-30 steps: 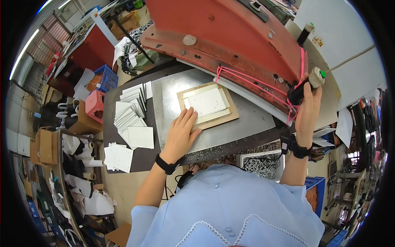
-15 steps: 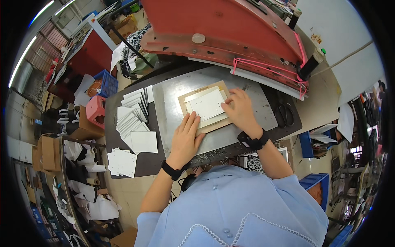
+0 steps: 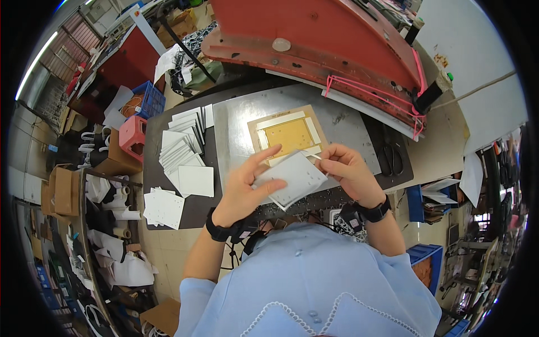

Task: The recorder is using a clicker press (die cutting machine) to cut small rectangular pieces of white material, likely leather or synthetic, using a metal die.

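Observation:
My left hand (image 3: pixel 242 188) grips the left side of a white rectangular sheet (image 3: pixel 296 181) with small holes, thumb on top. The sheet is tilted over the near edge of the metal plate, and it looks like more than one layer. At its upper right corner the fingers of my right hand (image 3: pixel 351 173) are pinched on a thin white edge; whether that is a layer or a loose strip I cannot tell. Just beyond lies a brown cutting-die board (image 3: pixel 315 119), with white strips around a yellow rectangle. It rests on the grey metal plate (image 3: pixel 236 121).
To the left on the dark table are a fanned stack of white cards (image 3: pixel 178 151) and a pile of punched white sheets (image 3: pixel 164 209). A red press (image 3: pixel 303 45) overhangs the far side. Black scissors (image 3: pixel 392 158) lie at the right.
The white sheet has come off the die board and nearer to me, uncovering the yellow rectangle. My left hand has gone from lying flat to gripping the sheet; both hands have drawn back.

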The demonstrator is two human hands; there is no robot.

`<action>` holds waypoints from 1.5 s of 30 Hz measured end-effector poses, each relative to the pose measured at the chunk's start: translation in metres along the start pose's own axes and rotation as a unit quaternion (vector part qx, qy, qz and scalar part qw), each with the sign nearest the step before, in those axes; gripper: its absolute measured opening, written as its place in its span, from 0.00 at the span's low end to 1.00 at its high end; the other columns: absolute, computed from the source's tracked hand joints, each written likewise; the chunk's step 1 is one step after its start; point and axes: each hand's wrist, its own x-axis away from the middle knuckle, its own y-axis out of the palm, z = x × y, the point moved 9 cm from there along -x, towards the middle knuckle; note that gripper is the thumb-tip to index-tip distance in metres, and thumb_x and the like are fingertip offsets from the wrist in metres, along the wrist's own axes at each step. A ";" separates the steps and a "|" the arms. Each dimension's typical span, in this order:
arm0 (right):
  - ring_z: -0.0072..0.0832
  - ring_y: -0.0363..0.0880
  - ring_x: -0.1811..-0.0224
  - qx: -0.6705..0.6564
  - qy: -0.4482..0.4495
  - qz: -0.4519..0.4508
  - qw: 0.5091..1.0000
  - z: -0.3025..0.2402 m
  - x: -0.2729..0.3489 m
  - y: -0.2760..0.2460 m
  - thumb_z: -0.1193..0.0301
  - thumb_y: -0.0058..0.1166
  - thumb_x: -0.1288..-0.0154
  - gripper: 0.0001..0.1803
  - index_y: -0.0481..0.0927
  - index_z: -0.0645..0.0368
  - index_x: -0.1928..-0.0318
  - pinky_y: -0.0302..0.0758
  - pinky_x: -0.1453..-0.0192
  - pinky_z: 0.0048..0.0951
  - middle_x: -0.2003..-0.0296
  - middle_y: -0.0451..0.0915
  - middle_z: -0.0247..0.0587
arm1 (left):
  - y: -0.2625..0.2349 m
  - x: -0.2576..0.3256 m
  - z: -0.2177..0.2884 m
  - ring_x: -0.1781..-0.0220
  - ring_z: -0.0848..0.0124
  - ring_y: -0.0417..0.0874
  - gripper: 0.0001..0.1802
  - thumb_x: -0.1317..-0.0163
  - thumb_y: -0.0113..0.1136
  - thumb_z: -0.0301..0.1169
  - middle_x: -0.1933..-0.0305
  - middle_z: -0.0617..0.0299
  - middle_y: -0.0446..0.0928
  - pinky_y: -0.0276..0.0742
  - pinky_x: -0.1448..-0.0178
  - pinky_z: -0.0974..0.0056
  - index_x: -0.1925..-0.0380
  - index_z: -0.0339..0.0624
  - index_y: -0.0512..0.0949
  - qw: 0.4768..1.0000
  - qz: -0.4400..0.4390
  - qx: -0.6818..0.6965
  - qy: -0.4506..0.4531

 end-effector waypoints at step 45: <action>0.20 0.78 0.74 0.511 0.205 0.124 0.826 0.006 0.143 -0.130 0.76 0.62 0.46 0.09 0.81 0.66 0.64 0.71 0.66 0.23 0.77 0.81 0.38 | -0.218 0.161 0.004 0.55 0.79 0.79 0.26 0.34 0.57 0.23 0.54 0.60 0.81 0.73 0.50 0.72 0.35 0.41 0.66 0.956 0.265 -0.081 -0.093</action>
